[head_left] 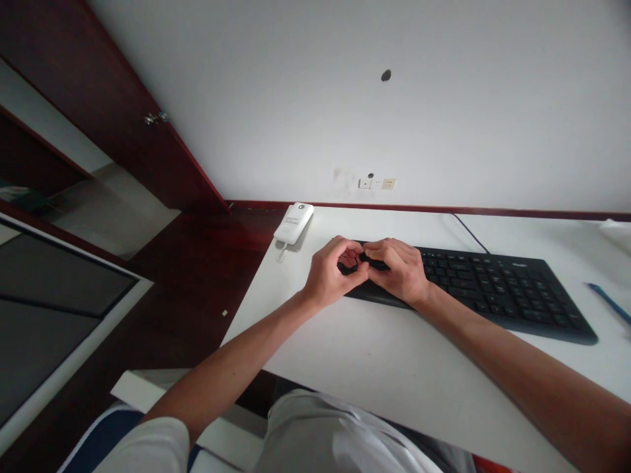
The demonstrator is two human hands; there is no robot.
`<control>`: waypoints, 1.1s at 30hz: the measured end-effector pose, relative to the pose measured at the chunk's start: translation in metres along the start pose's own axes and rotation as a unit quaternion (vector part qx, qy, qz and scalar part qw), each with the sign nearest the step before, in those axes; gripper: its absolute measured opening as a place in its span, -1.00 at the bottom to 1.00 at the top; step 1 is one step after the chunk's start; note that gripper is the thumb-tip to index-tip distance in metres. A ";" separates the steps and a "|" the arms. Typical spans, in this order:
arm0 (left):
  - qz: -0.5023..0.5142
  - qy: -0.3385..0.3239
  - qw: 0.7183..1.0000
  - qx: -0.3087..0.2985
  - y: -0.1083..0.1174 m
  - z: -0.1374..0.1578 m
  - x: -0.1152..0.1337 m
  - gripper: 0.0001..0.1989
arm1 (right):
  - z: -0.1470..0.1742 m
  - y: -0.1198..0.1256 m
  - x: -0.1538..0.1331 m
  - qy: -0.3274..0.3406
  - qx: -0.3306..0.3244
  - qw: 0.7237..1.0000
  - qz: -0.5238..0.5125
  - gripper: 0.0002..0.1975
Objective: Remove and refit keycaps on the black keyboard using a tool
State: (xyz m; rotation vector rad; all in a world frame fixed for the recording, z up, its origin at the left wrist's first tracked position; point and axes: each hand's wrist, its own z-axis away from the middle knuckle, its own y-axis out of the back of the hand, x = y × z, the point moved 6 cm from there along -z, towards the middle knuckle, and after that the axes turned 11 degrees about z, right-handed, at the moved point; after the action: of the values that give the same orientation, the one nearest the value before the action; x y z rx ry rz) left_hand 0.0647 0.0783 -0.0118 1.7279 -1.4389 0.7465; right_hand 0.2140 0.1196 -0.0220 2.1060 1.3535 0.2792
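A black keyboard (486, 282) lies on the white desk. Over its left end, my left hand (329, 272) and my right hand (403, 268) meet with thumbs and fingertips nearly touching. The fingers of both hands are curled into a pinch. Something small and dark seems to sit between the fingertips, but against the black keys I cannot make out what it is. My hands cover most of the keyboard's left part; the keys to the right of my right hand show.
A white power bank (294, 222) with a short white cable lies at the desk's far left corner. The keyboard's cable (470, 233) runs back to the wall. A blue pen-like stick (610, 303) rests at the right. Wall sockets (389, 184) and a dark red door (98, 85) stand beyond.
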 end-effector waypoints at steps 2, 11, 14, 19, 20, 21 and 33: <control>0.027 0.010 1.000 -0.012 0.000 0.000 -0.001 -0.77 | 0.001 0.001 0.001 -0.015 0.013 1.000 -0.020 -0.87; 0.114 0.050 0.992 -0.024 0.004 -0.002 -0.004 -0.73 | 0.002 -0.001 0.012 -0.218 0.023 0.966 -0.140 -0.81; 0.099 0.041 0.994 -0.009 0.008 -0.003 -0.006 -0.71 | 0.000 -0.010 0.015 -0.274 -0.008 0.929 -0.249 -0.78; 0.060 -0.003 0.998 -0.010 0.011 -0.006 -0.002 -0.66 | -0.007 -0.016 0.017 -0.331 -0.004 0.860 -0.387 -0.76; 0.052 -0.016 0.998 -0.010 0.012 -0.006 0.001 -0.64 | -0.008 -0.017 0.017 -0.338 -0.009 0.852 -0.401 -0.77; 0.045 -0.027 0.999 -0.011 0.012 -0.007 0.004 -0.61 | -0.008 -0.019 0.016 -0.344 -0.016 0.844 -0.411 -0.77; 0.032 -0.058 0.998 -0.013 0.015 -0.010 0.011 -0.70 | -0.006 -0.030 -0.001 -0.370 -0.077 0.771 -0.512 -0.78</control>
State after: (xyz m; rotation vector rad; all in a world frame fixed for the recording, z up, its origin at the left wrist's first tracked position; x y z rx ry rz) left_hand 0.0527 0.0796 0.0056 1.7369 -1.5817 0.6664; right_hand 0.1883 0.1295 -0.0353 0.8734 1.6160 -0.7858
